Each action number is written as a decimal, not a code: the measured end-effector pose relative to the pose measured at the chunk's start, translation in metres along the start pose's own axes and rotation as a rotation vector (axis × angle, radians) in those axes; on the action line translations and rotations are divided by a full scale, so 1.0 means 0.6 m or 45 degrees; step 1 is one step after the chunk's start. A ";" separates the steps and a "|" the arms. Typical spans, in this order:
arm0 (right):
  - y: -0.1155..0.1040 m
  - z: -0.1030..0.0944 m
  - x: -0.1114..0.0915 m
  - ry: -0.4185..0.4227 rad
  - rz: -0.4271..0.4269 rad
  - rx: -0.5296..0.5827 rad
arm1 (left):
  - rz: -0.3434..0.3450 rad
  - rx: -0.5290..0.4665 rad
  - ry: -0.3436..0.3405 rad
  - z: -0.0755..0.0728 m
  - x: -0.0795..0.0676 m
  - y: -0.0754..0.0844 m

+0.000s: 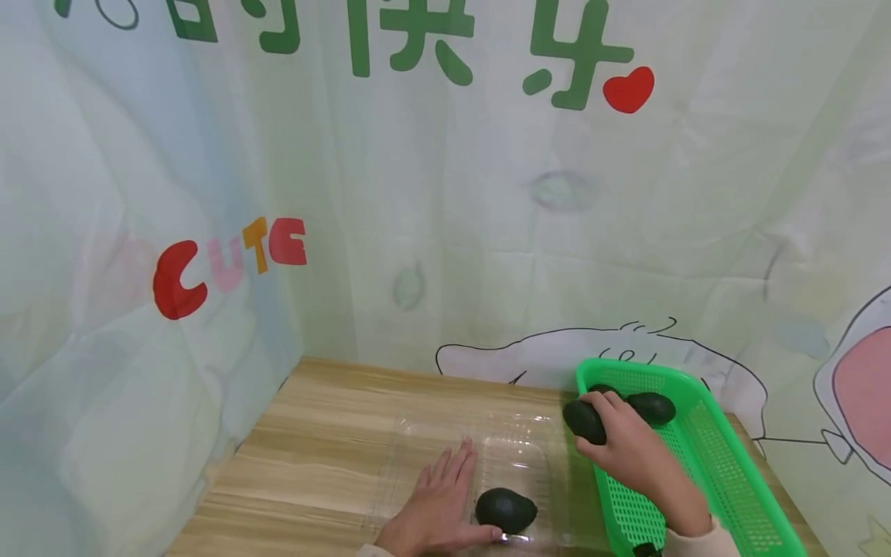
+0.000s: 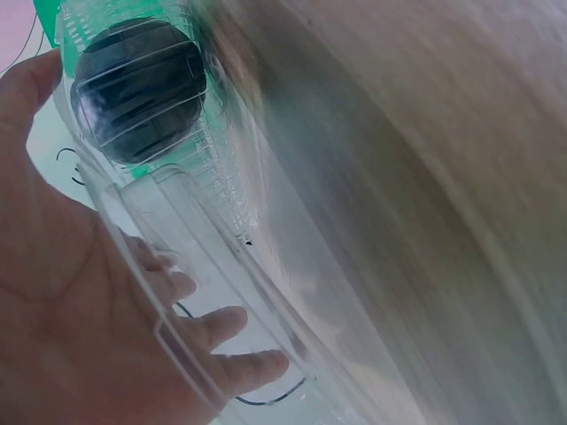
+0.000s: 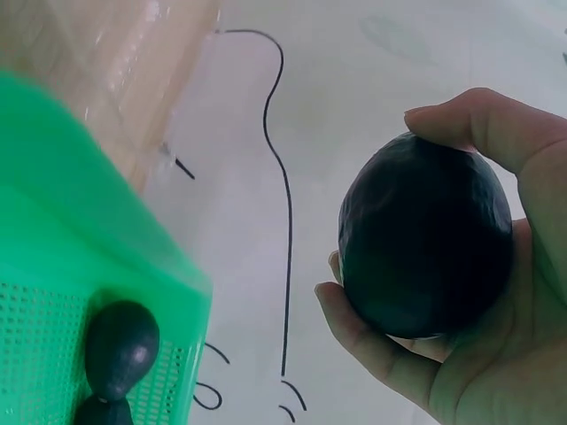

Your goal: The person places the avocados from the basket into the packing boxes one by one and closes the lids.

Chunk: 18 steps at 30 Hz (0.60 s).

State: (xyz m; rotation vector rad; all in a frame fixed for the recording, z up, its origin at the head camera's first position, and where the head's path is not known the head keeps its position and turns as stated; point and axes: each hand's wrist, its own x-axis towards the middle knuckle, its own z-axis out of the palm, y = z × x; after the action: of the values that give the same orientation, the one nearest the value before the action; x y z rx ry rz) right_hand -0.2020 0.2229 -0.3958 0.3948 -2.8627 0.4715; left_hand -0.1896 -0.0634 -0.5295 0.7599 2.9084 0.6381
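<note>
My right hand (image 1: pixel 629 452) grips a dark avocado (image 1: pixel 585 422) above the near left rim of the green basket (image 1: pixel 727 441). In the right wrist view, thumb and fingers curl round this avocado (image 3: pixel 425 239). A clear plastic clamshell box (image 1: pixel 515 452) lies on the table left of the basket, with another avocado (image 1: pixel 506 510) in its right half. Over the box's left half rests my left hand (image 1: pixel 438 507), fingers straight and thumb stretched toward that avocado. The left wrist view shows the palm (image 2: pixel 71 283) against the clear plastic.
Inside the basket, avocados (image 1: pixel 652 408) lie at the far end, and a dark thing (image 1: pixel 646 550) shows at its near end. The wood-grain table (image 1: pixel 327 441) extends to the left. A printed curtain (image 1: pixel 431 232) hangs behind and at both sides.
</note>
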 end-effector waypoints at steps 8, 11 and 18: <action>-0.022 0.020 -0.010 -0.042 0.013 0.008 | 0.002 0.027 0.003 -0.002 -0.001 0.001; -0.032 0.024 -0.014 -0.061 0.025 0.016 | -0.003 0.023 -0.007 -0.002 -0.001 0.001; -0.056 0.033 -0.024 -0.081 0.030 0.048 | -0.014 -0.012 -0.038 -0.005 0.001 -0.001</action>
State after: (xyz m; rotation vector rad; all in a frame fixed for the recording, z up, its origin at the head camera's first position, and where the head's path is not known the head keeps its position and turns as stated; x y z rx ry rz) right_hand -0.1815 0.1886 -0.4081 0.3891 -2.9267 0.5266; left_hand -0.1910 -0.0645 -0.5268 0.7458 2.8782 0.6331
